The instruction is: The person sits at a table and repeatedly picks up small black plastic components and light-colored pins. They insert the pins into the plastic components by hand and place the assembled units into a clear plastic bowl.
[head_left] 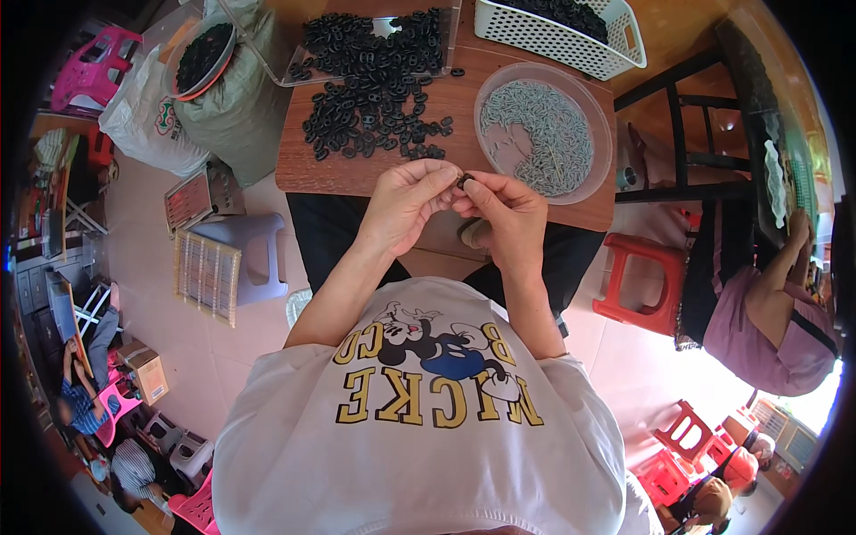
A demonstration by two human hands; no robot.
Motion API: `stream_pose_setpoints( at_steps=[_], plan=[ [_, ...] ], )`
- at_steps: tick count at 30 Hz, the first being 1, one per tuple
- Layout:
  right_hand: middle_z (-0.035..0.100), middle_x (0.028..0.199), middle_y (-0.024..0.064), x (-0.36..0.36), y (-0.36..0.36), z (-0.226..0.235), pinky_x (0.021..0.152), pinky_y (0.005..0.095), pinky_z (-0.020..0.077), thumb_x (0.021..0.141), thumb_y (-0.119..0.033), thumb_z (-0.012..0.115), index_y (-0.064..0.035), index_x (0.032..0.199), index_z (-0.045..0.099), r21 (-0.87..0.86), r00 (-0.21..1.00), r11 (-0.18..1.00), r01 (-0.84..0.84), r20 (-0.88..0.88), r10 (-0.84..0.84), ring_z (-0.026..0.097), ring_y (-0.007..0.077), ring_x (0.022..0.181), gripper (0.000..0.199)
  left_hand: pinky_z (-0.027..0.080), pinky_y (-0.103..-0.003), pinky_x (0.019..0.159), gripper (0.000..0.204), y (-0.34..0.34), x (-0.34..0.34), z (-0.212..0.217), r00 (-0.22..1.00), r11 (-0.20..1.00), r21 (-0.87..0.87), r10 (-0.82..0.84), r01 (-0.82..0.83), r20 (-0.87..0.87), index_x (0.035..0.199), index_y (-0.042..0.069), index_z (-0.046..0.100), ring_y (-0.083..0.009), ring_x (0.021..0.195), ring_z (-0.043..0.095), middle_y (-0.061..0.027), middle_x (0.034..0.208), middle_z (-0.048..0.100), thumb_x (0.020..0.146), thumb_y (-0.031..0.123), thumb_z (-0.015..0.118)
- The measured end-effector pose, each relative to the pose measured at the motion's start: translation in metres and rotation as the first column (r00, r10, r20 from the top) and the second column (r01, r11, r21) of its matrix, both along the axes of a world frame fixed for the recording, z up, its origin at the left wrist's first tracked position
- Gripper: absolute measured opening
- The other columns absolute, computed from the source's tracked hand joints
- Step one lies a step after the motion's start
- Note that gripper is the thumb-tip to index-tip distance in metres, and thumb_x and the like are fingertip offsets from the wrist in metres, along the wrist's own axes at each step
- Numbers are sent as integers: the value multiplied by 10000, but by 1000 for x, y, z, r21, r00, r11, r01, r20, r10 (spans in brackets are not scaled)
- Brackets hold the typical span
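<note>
beside the hands (455, 201), grey pins bowl (546, 132), black parts (374, 98).

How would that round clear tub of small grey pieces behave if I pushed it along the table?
The round clear tub looks thin-walled, so probably light and flexible. Its wide, shallow shape suggests sliding rather than tipping. The loose grey pieces would likely shift inside.

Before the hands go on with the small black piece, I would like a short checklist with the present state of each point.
1. Small black plastic piece pinched between both hands: ok.
2. Left hand and right hand meet above the brown wooden table edge: ok.
3. Loose black plastic pieces lie within reach on the table: ok.
4. Round clear tub of small grey metal pins stands near the right hand: ok.
5. Pin already seated in the held piece: cannot tell.
</note>
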State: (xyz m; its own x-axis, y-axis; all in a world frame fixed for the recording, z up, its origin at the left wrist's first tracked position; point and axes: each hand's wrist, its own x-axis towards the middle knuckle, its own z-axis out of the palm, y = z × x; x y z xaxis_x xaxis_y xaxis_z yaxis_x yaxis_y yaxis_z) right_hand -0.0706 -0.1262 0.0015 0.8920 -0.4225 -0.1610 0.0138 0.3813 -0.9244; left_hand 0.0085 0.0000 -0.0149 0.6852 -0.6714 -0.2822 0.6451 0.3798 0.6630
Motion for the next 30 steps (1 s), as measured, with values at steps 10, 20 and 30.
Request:
stream_pose_setpoints(
  at_steps=[10, 20, 30],
  plan=[
    [671, 781, 109, -4, -3, 1, 587, 216, 507, 830, -34, 633, 67, 934, 648, -50, 999, 999, 21, -36, -23, 631, 122, 639, 146, 423, -193, 599, 125, -1, -4, -1, 996, 997, 76, -9, 3, 87, 920, -5, 640, -71, 665, 534, -43, 785, 632, 872, 106, 607],
    [668, 772, 99, -6, -1, 2, 586, 206, 503, 830, -34, 635, 70, 932, 647, -125, 997, 992, 9, -78, -19, 633, 119, 642, 146, 419, -198, 607, 126, -1, -7, -2, 988, 989, 143, 8, -30, 154, 898, 0, 653, -70, 671, 532, -27, 771, 617, 857, 116, 630],
    [672, 785, 91, -4, 9, -4, 614, 203, 502, 832, -46, 637, 62, 935, 654, -215, 996, 977, -2, -84, -16, 636, 111, 672, 150, 360, -140, 474, 112, 3, -11, -4, 968, 970, 227, 31, -90, 250, 910, 13, 647, -48, 633, 542, -26, 770, 629, 850, 106, 636]
  ],
)
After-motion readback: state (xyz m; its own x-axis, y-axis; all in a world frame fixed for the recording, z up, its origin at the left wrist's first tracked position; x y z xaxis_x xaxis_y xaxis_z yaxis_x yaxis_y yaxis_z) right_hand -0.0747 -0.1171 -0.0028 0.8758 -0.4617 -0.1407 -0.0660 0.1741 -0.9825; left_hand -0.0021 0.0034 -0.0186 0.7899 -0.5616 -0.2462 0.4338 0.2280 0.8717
